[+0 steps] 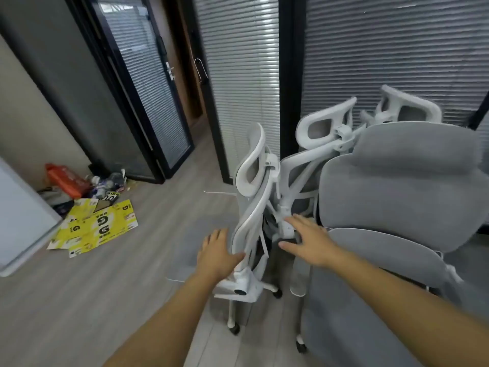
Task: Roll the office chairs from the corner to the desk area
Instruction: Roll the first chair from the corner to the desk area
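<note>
Several white-framed, grey office chairs stand packed together in the corner against the blinds. The nearest white mesh chair (252,202) faces away from me, its back edge-on and its wheeled base (234,327) on the floor. My left hand (218,254) rests flat against the left edge of its backrest, fingers spread. My right hand (308,241) reaches in between that chair and a grey padded chair (391,197) on the right, fingers apart, touching the white frame. Two more headrests (324,125) (407,107) show behind.
Flattened yellow cardboard (99,227), a red bag (67,182) and bottles litter the floor at left by the wall. A white panel edge (23,223) juts in at far left. A black-framed glass door (143,83) and an open doorway (190,75) lie ahead.
</note>
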{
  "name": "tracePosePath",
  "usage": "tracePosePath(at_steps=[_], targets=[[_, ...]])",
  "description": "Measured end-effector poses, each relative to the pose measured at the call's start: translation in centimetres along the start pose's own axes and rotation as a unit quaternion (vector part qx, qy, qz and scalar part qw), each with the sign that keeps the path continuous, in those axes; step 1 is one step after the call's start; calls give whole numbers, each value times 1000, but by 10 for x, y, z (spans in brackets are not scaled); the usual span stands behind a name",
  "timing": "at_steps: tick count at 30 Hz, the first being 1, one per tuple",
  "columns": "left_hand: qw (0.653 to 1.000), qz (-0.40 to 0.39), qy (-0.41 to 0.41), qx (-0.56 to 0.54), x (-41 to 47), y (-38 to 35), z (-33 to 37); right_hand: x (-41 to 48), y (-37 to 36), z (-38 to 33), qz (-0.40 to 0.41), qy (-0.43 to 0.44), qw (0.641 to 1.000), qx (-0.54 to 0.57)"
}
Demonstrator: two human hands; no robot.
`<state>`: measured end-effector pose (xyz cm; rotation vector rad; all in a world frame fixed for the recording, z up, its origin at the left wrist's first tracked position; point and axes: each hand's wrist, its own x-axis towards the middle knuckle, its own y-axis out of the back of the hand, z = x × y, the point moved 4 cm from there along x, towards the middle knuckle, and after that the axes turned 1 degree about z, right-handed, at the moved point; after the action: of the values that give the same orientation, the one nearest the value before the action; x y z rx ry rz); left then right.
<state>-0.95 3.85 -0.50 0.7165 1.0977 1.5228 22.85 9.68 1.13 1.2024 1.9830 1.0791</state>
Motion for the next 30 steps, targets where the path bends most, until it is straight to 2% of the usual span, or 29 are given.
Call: tracePosePath(at_steps=[3, 7, 12, 19, 24, 30], targets=[[999, -18, 0, -35, 71, -6, 9, 86, 12, 5, 10, 26, 998, -64], [997, -48, -30, -59, 123, -20, 29, 165, 22, 6, 9, 83, 982, -169], [989, -83, -62, -107, 155, -43, 24, 214, 5, 8, -41, 128, 966, -221], [989, -58, -113, -77, 145, -40, -8, 205, -19, -5, -17, 111, 972, -207], [972, -125, -151, -127, 125, -17, -64, 160, -52, -58, 31, 41, 980, -195], [959, -160, -207, -111, 121, 20, -148, 136, -107, -134, 58, -31, 974, -218]])
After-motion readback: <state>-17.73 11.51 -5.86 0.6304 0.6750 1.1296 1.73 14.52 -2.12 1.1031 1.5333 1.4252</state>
